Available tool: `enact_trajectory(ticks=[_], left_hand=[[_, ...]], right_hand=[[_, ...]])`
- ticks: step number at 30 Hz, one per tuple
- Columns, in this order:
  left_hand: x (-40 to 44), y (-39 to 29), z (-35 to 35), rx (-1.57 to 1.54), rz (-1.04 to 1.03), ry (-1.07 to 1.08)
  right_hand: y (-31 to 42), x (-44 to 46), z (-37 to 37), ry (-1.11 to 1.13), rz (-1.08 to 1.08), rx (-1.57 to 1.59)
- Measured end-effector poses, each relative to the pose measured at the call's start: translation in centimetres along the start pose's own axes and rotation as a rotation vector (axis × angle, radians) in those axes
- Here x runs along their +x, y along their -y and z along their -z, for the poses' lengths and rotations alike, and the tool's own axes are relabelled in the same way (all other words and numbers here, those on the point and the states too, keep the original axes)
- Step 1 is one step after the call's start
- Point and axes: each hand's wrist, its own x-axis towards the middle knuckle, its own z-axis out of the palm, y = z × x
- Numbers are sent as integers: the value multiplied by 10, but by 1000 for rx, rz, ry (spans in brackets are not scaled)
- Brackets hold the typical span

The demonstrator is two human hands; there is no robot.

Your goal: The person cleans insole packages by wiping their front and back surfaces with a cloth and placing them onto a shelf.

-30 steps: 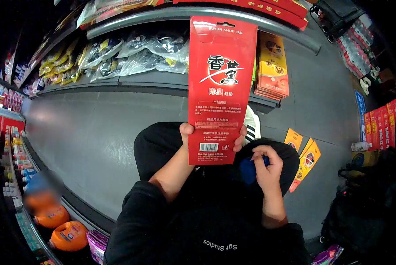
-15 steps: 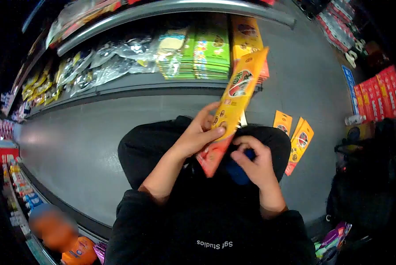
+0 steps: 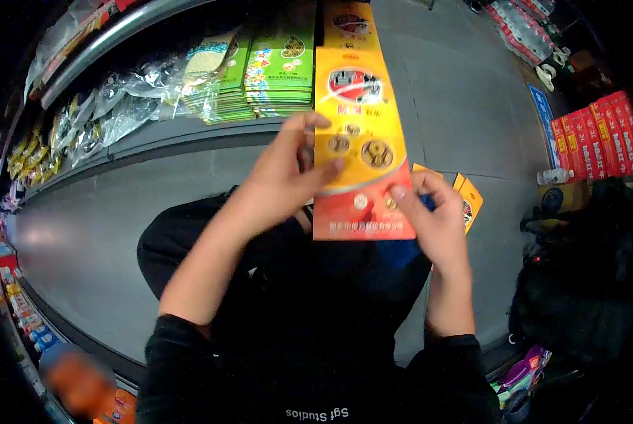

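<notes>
A flat yellow-and-red packet with printed round pictures faces me, held up in front of my lap. My left hand grips its left edge, thumb across the front and fingers behind. On the lower right edge, my right hand pinches the red part between thumb and fingers. Beyond the packet's top, another yellow packet lies at the end of the low shelf. More yellow packets are on the floor to the right, partly hidden by my right hand.
The low shelf ahead carries stacked green packets and clear plastic bags. Red boxes and wrapped bottles stand at the right. A dark bag-like shape is nearby. Another shelf runs along the lower left.
The packet has turned from a slanted angle to face me squarely. My right hand, which was apart from it, now holds its lower right edge. The view has shifted right.
</notes>
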Motion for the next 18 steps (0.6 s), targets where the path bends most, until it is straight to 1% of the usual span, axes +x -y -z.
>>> enact_trajectory(ticks=[2,3,5,6,8,10,11,12,14,15,16,17,18], left_hand=[[24,-20,6,68,-16,8],[37,-20,7,111,-70,-31],[65,-18,11,215,-161,-111],[82,-9,14,263,-252,-119],[114,6,18,390,-281,-127],[136,5,24,477,-239,-80],[144,-2,30,361,-152,49],[150,3,29,358,-140,45],[165,14,28,467,-300,-59],[170,15,26,471,-321,-110],[173,16,25,472,-316,-109],[178,16,26,562,-287,-116],[181,14,27,653,-258,-120]], right_hand=[[5,27,13,47,-10,-83],[7,42,17,65,-10,-80],[3,71,23,100,31,-40],[-6,88,30,151,55,-91],[-15,120,37,216,82,-94],[-17,144,37,222,50,-86],[-19,155,36,213,46,-93],[-21,167,37,246,58,-117],[-26,181,37,210,85,-195],[-31,189,38,216,81,-192],[-36,198,40,234,129,-262],[-41,206,43,251,176,-331],[-44,212,44,253,172,-327]])
